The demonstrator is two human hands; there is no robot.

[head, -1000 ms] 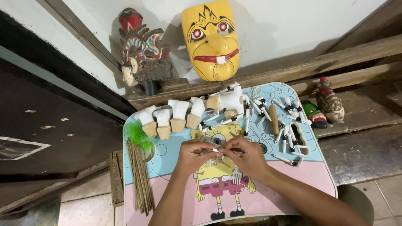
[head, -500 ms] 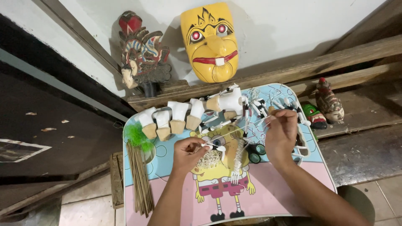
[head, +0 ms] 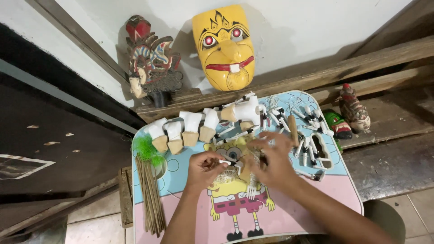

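My left hand [head: 205, 166] pinches a small white puppet piece [head: 224, 161] with pale thread bunched under it. My right hand [head: 272, 162], blurred, is closed beside it over the middle of the small cartoon-printed table [head: 316, 208]. It grips a thin puppet arm whose white hand [head: 251, 192] hangs below. A tan wooden part [head: 245, 171] sits between both hands. A row of white-and-wood puppet bodies [head: 190, 129] lies just beyond them.
Several black-and-white puppet arms [head: 312, 144] are scattered on the table's right. A bundle of thin sticks [head: 149, 194] and a green tuft [head: 145, 149] lie at its left. A yellow mask [head: 226, 45], a carved head [head: 151, 63] and small figurines [head: 355, 108] stand behind on wooden planks.
My right hand reached to the pile of arms on the right, then came back to the middle beside my left hand. My left hand stayed roughly in place.
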